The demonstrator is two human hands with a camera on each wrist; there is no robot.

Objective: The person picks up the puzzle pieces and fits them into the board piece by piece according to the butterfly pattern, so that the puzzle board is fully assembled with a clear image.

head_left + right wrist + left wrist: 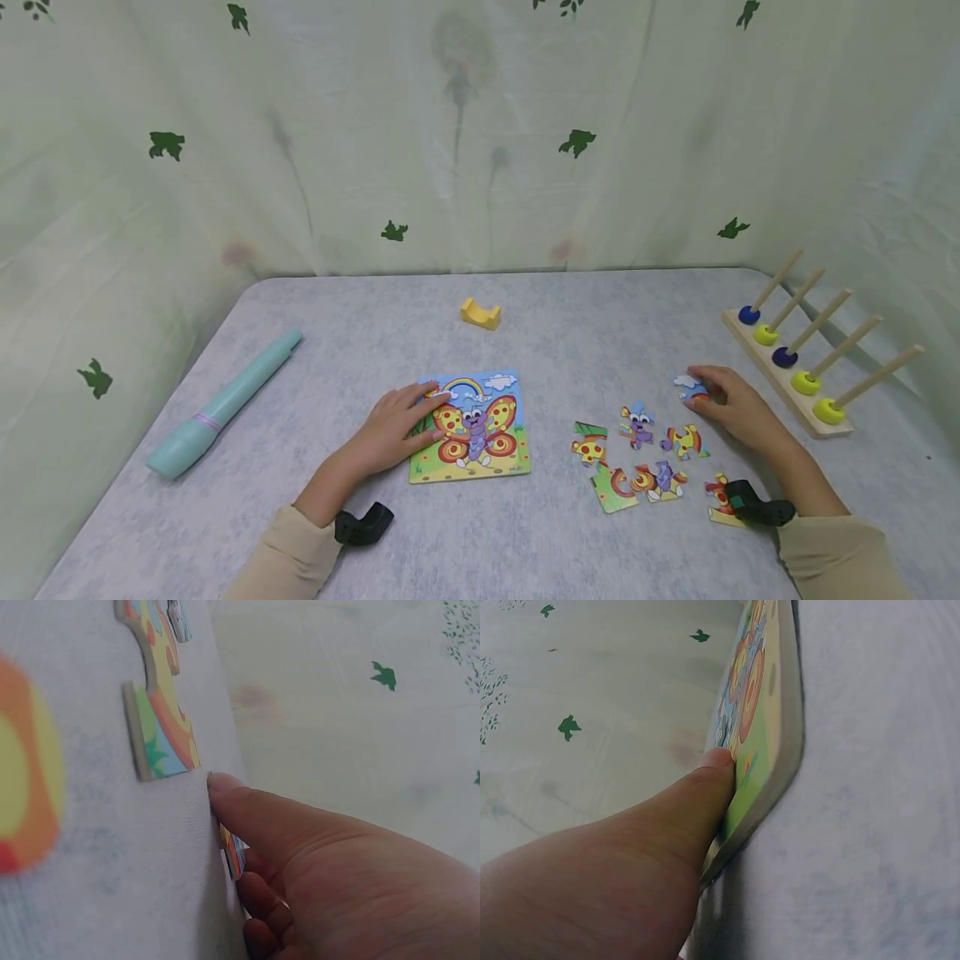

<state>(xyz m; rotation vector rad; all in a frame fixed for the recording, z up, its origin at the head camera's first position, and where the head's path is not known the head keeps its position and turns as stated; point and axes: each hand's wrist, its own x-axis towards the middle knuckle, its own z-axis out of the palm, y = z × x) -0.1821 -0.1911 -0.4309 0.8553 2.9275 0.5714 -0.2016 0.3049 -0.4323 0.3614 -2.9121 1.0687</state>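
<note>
My left hand point(392, 429) rests on the left side of a square butterfly puzzle board point(491, 458), fingers spread over the picture. In the left wrist view the thumb point(682, 799) lies on the board's green part near its edge. At the right, my right hand point(738, 408) pinches a puzzle piece point(686, 386) with a cloud and a rainbow, down at the tabletop. The right wrist view shows this piece point(234, 855) partly hidden behind the thumb. Several loose puzzle pieces point(663, 482) lie between the hands, one of them partly covered by the right wrist camera.
A wooden peg stand point(765, 358) with blue and yellow beads stands at the right edge. A yellow curved block point(480, 315) sits behind the board. On the left lies a folded teal umbrella-like object point(240, 392). A leaf-patterned curtain point(510, 192) hangs behind the table.
</note>
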